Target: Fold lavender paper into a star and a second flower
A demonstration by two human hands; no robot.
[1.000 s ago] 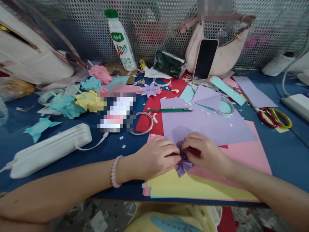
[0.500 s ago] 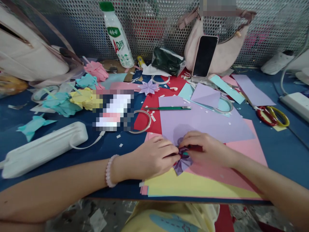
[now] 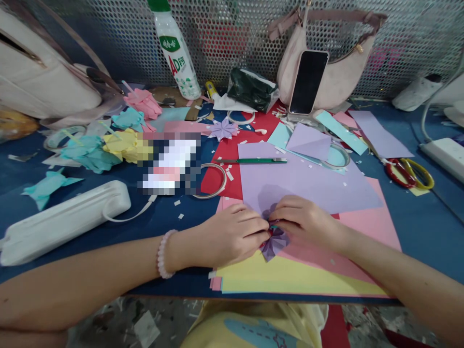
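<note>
Between my two hands is a folded purple paper flower [image 3: 274, 246], its pleated petals fanning out toward me. My left hand [image 3: 237, 234] pinches it from the left, wearing a pale bead bracelet [image 3: 165, 254] at the wrist. The fingers of my right hand [image 3: 302, 217] are closed on its upper right part, where a bit of teal shows. Fingers hide most of the flower's top. Under the hands lie sheets of pink paper [image 3: 377, 227], yellow paper [image 3: 290, 278] and purple paper [image 3: 308, 186]. A green craft knife [image 3: 259, 160] rests on the purple sheet.
Scissors [image 3: 400, 173] lie at the right, a white power strip [image 3: 68, 222] at the left. Rolls of tape [image 3: 213, 181], a lit phone [image 3: 170, 166], a finished purple paper star [image 3: 223, 129] and folded paper shapes [image 3: 89, 152] are spread about. Behind stand a bottle [image 3: 177, 53], a handbag [image 3: 340, 72] and a dark phone [image 3: 309, 82].
My right fingers have drawn in slightly over the flower's top, covering more of it. My left hand stays nearly in place, and the view has shifted a little.
</note>
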